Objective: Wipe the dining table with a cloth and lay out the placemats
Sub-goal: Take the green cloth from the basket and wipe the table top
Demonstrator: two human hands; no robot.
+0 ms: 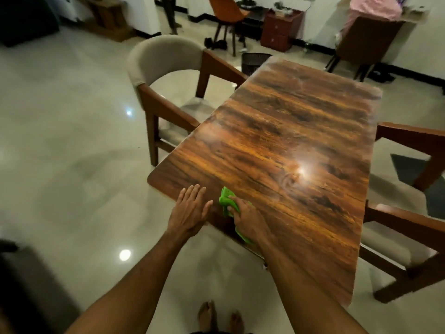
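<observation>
Cloth (226,201), green and bunched, at the dining table's (289,128) 7 o'clock corner, gripped by the right hand's (246,219) curled fingers. The left hand (190,209), fingers straight, braces flat at the cloth's 9 o'clock. Best practice: overlapping strokes toward 1 o'clock, with even pressure.

Can't see most of green cloth (225,197), covered by right hand (248,219). Can't make out dark bulk (29,285) bottom-left: blurred & cropped by frame edge. Only get part of chairs (409,227) on rt, cropped at edge. Can't read pink-clad figure (373,7) top rt: blurred, cut at top. Too small to ID bits (281,9) on red cabinet (277,32).
</observation>
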